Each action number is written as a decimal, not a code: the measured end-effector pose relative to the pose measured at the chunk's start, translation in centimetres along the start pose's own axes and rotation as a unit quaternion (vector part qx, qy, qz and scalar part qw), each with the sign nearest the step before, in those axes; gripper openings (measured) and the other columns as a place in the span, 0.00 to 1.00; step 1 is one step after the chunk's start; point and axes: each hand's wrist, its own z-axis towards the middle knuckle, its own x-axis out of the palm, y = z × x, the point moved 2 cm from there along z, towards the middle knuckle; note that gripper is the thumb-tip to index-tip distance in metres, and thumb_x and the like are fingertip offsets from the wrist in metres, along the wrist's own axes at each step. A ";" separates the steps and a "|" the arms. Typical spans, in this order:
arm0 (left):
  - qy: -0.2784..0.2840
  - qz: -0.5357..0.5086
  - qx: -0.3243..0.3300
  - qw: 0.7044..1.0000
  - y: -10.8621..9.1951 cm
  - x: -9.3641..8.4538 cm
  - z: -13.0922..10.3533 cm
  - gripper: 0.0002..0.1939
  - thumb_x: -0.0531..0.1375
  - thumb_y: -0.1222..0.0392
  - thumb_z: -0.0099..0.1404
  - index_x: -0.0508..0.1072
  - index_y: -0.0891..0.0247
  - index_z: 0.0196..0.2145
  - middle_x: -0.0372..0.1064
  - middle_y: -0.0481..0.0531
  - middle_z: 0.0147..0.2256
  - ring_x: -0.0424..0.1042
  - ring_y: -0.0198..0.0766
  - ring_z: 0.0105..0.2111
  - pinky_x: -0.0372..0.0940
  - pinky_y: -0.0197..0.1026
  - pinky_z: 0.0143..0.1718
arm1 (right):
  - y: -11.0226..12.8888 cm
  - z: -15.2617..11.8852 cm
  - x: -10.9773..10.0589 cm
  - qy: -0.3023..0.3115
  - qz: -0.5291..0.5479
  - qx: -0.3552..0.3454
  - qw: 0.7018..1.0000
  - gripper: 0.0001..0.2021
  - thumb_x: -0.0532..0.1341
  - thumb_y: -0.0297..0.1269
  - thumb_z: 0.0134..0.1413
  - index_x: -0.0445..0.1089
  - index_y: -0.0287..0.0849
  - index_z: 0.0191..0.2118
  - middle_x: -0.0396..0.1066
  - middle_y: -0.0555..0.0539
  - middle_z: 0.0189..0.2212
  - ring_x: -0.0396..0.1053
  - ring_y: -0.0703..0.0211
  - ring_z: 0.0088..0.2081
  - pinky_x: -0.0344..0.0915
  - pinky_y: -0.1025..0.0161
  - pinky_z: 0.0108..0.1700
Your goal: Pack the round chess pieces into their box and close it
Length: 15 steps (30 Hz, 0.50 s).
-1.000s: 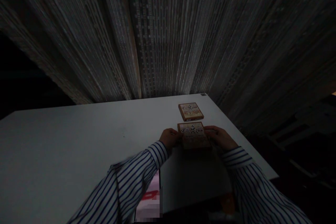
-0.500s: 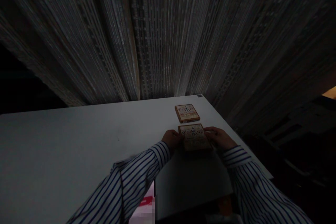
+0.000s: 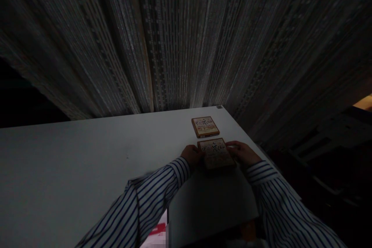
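Note:
A flat brown-edged box [image 3: 216, 154] with a pale printed cover and dark lettering is between my two hands. My left hand [image 3: 192, 155] closes on its left side, its fingers bent and partly in shadow. Along the right side of the same box, my right hand [image 3: 243, 152] grips the edge with thumb and fingers. Just beyond it, a second box [image 3: 205, 126] of the same look lies face up on the white table [image 3: 95, 162]. In the dim light I cannot tell whether the held box touches the tabletop.
A strip-patterned curtain [image 3: 180, 38] hangs behind the table's far edge. The table's right edge runs close beside my right forearm. A small dark square [image 3: 219, 107] marks the far right corner. Below my left forearm, a pink and red patch [image 3: 157, 230] shows.
My view has shifted slightly, so the far box sits a little further left. The held box has moved a little away from it, with both hands still on its sides.

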 end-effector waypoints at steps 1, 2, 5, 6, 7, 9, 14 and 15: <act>0.002 0.009 0.001 1.000 -0.1 0.1 0.1 0.10 0.66 0.62 0.50 0.67 0.65 0.19 0.69 0.52 0.21 0.69 0.38 0.25 0.61 0.36 0.26 | 0.0 0.2 -0.1 0.000 0.002 0.001 1.000 0.15 0.65 0.41 0.34 0.68 0.41 0.33 0.67 0.54 0.16 0.63 0.64 0.19 0.57 0.66 0.22; 0.005 0.019 0.003 1.000 -0.1 0.1 0.2 0.10 0.65 0.62 0.51 0.67 0.65 0.20 0.70 0.53 0.23 0.70 0.38 0.26 0.62 0.36 0.26 | -0.1 0.3 -0.1 -0.001 0.003 0.001 1.000 0.15 0.65 0.40 0.35 0.68 0.41 0.33 0.67 0.54 0.16 0.63 0.64 0.19 0.57 0.66 0.22; 0.012 0.054 0.010 0.998 -0.4 0.0 0.4 0.08 0.64 0.60 0.52 0.69 0.66 0.23 0.72 0.56 0.27 0.71 0.40 0.30 0.63 0.37 0.29 | -0.1 0.5 -0.2 -0.007 0.003 0.001 1.000 0.13 0.64 0.39 0.36 0.68 0.40 0.32 0.67 0.54 0.15 0.63 0.64 0.19 0.58 0.66 0.22; 0.014 0.066 0.011 0.998 -0.5 0.0 0.4 0.08 0.64 0.60 0.52 0.70 0.67 0.24 0.73 0.56 0.29 0.71 0.40 0.32 0.63 0.37 0.30 | -0.1 0.5 -0.2 -0.009 0.002 0.002 1.000 0.12 0.64 0.38 0.37 0.68 0.40 0.32 0.67 0.54 0.15 0.64 0.64 0.19 0.58 0.67 0.22; 0.016 0.078 0.012 0.997 -0.6 -0.1 0.4 0.08 0.64 0.59 0.52 0.71 0.67 0.25 0.73 0.57 0.30 0.72 0.41 0.33 0.63 0.37 0.31 | -0.1 0.6 -0.2 -0.011 0.000 0.003 1.000 0.12 0.64 0.37 0.37 0.68 0.40 0.32 0.68 0.54 0.15 0.64 0.64 0.19 0.58 0.67 0.22; 0.019 0.098 0.015 0.995 -0.9 -0.1 0.4 0.09 0.64 0.59 0.53 0.72 0.68 0.26 0.74 0.57 0.32 0.72 0.41 0.34 0.64 0.37 0.32 | 0.0 0.6 -0.2 -0.015 -0.002 0.004 1.000 0.10 0.63 0.35 0.38 0.69 0.39 0.31 0.69 0.53 0.16 0.64 0.64 0.19 0.58 0.67 0.22; 0.029 0.135 0.024 0.990 -1.1 -0.2 0.5 0.10 0.63 0.58 0.54 0.74 0.68 0.31 0.75 0.58 0.36 0.73 0.42 0.37 0.65 0.37 0.35 | -0.2 0.7 -0.2 -0.021 0.002 -0.001 1.000 0.08 0.63 0.34 0.40 0.69 0.40 0.31 0.68 0.54 0.15 0.65 0.64 0.19 0.60 0.68 0.22; 0.031 0.140 0.026 0.989 -1.1 -0.2 0.6 0.10 0.63 0.58 0.54 0.74 0.68 0.31 0.75 0.58 0.36 0.73 0.42 0.37 0.65 0.37 0.35 | -0.3 0.8 -0.2 -0.021 0.004 -0.001 1.000 0.08 0.63 0.34 0.40 0.69 0.40 0.31 0.68 0.54 0.15 0.65 0.64 0.19 0.60 0.68 0.22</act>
